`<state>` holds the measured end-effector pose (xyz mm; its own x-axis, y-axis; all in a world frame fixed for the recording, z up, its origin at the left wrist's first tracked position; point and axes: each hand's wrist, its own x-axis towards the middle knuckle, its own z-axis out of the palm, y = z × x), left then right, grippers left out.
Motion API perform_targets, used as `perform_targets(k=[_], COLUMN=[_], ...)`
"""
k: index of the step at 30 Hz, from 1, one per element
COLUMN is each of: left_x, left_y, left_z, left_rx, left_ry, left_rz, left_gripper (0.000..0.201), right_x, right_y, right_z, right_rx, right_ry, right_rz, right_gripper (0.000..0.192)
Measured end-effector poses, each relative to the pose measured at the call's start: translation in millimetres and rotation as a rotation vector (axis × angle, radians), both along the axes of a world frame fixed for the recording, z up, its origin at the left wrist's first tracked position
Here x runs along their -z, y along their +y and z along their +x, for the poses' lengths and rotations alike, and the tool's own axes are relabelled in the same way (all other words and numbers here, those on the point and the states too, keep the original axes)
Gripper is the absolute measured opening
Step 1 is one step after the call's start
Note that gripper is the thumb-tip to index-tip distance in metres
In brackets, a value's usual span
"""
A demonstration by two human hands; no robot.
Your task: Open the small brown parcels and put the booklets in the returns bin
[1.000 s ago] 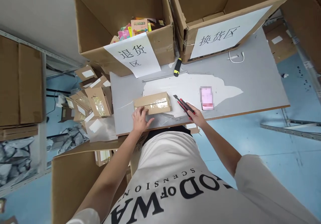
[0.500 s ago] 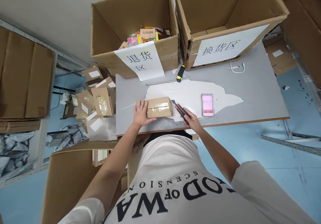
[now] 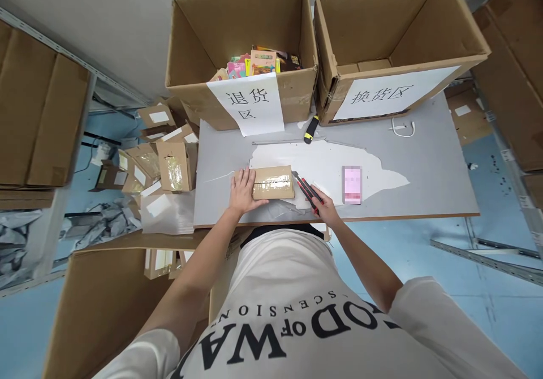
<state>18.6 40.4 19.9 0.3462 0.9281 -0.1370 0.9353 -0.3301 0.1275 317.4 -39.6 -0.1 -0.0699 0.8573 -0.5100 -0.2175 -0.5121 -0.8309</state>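
Open tabletop (image 3: 436, 186) right of phone (image 3: 352, 185), cartons (image 3: 299, 99) walling the back, red-black knife (image 3: 305, 187) just right of box (image 3: 274, 182)

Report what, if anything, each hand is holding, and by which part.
The right hand grips the cutter knife by its handle's rear. The left hand lies flat over the left end of the cardboard box.

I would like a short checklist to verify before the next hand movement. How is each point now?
1. Small carton lying flat on the table: ok.
2. Left hand placed at the carton's left end: ok.
3. Right hand holding the cutter: ok.
4. Left fingers away from the blade: ok, opposite carton ends.
5. Phone apart from the cutter: ok.
6. Carton's tape uncut: cannot tell.
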Motion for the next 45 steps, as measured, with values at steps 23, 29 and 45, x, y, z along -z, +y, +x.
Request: perform_targets(k=[23,29,45], left_x=[-1.4,-3.1,-3.5], left_y=[2,3,4], left_z=[-4,-4,-1], left_rx=[0.029,0.036,-0.022], left_ry=[0.007,0.0,-0.1], left_rz=[-0.067,-0.076,-0.097], left_gripper=[0.114,0.112,0.113], right_x=[-6.4,-7.0,-22.6], right_y=[7,-5,-68], right_z=[30,26,29], right_rx=[-0.248,-0.215,0.05], right_ry=[-0.246,-0.207,-0.257], right_rz=[0.03,0.01,0.013], right_gripper=[0.071,0.074,0.075])
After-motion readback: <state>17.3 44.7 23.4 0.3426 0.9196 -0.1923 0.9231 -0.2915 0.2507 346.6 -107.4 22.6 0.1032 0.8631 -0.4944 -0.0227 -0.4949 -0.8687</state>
